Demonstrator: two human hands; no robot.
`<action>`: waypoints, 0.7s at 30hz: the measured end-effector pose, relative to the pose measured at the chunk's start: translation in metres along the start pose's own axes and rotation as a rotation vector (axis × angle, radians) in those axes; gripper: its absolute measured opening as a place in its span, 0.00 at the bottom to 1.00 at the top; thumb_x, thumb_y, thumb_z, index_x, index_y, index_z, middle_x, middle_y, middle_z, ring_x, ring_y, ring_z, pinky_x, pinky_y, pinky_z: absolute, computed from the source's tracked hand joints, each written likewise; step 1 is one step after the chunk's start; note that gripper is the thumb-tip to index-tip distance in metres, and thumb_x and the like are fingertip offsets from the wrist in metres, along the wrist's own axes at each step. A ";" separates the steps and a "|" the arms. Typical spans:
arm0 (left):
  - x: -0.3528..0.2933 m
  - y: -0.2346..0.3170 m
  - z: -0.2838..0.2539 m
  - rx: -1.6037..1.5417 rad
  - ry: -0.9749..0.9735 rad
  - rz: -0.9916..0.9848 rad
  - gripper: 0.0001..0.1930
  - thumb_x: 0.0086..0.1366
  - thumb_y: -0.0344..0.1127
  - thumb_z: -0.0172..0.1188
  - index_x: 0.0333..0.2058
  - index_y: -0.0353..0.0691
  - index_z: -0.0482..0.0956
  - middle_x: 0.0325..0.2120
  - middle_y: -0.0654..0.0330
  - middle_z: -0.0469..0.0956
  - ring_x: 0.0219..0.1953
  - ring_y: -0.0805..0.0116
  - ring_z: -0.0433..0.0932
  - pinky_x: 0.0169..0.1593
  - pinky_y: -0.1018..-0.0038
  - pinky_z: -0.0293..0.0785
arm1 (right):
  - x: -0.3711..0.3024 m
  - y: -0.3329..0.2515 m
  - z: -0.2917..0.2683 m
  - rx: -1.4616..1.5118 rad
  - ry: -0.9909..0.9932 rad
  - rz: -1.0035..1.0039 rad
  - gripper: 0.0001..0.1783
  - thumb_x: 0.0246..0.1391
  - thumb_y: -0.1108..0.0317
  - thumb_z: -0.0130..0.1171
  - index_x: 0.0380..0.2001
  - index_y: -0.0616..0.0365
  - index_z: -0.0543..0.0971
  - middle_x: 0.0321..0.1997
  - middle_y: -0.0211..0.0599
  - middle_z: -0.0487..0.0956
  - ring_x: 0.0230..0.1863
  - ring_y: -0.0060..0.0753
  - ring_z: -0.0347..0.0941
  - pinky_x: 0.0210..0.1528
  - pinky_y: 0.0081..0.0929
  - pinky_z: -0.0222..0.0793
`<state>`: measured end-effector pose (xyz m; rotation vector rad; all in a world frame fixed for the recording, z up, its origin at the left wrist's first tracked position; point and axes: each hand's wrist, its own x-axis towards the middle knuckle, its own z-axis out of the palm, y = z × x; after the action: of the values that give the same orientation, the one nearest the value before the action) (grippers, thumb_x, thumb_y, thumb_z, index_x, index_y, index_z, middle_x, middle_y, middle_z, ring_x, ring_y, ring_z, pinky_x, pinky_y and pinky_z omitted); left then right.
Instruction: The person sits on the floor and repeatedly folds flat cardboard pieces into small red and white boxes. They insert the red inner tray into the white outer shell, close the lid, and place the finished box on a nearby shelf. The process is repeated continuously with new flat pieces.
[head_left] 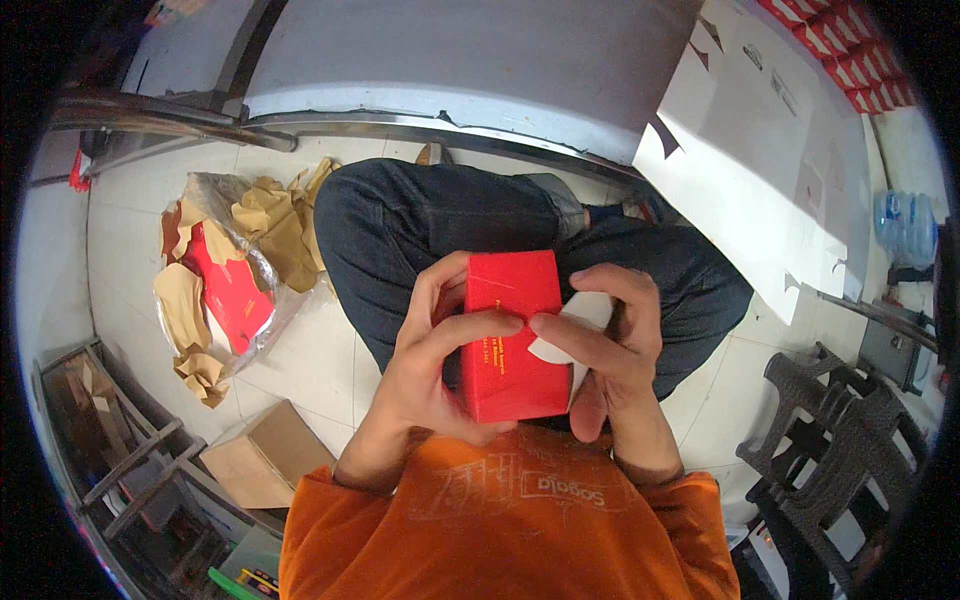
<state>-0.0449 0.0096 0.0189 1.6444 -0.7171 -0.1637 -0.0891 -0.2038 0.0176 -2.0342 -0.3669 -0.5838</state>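
A red cardboard box [512, 375] with small yellow print is held up over my lap, its long side running away from me. My left hand [425, 350] grips its left side, thumb lying across the top face and fingers wrapped round the edge. At the right end a white card flap [572, 328] sticks out from the box. My right hand [615, 345] pinches this flap, with the thumb over it and its tip reaching the red face. The undersides of the box and the fingers there are hidden.
Left on the tiled floor lie crumpled brown paper [285, 225] and clear plastic around a flat red piece [235, 290]. A brown carton [270, 455] stands near a metal rack [130, 470]. White cardboard [745, 150] leans at right, above a dark plastic chair [830, 440].
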 end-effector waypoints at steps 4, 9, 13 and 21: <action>0.001 0.005 0.004 -0.039 0.074 -0.083 0.49 0.32 0.45 0.78 0.57 0.36 0.72 0.58 0.40 0.62 0.59 0.44 0.68 0.62 0.58 0.65 | -0.005 0.002 -0.004 -0.134 0.022 -0.051 0.44 0.52 0.23 0.38 0.32 0.51 0.88 0.45 0.41 0.74 0.46 0.39 0.67 0.48 0.35 0.66; 0.012 0.009 -0.004 0.008 -0.246 -0.092 0.58 0.38 0.52 0.73 0.66 0.27 0.57 0.64 0.38 0.59 0.64 0.43 0.63 0.66 0.60 0.57 | -0.002 -0.009 0.006 0.188 0.118 -0.117 0.39 0.60 0.32 0.38 0.30 0.56 0.85 0.34 0.39 0.78 0.35 0.38 0.71 0.45 0.44 0.70; 0.015 0.003 -0.004 -0.183 -0.442 -0.140 0.62 0.40 0.54 0.74 0.68 0.27 0.52 0.67 0.39 0.56 0.67 0.46 0.59 0.69 0.60 0.53 | 0.000 -0.008 0.016 0.408 0.171 -0.101 0.32 0.63 0.40 0.45 0.25 0.59 0.77 0.31 0.40 0.78 0.34 0.39 0.72 0.46 0.45 0.71; 0.008 -0.049 -0.023 -1.848 0.336 -0.470 0.38 0.62 0.58 0.53 0.60 0.32 0.66 0.59 0.42 0.70 0.55 0.45 0.75 0.60 0.56 0.70 | -0.024 0.006 -0.008 1.043 -0.265 1.028 0.46 0.43 0.79 0.68 0.66 0.58 0.60 0.63 0.43 0.67 0.69 0.39 0.57 0.69 0.41 0.55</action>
<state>-0.0098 0.0263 -0.0192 -0.0203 0.2262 -0.6270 -0.1084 -0.2147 0.0038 -1.0259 0.2284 0.4628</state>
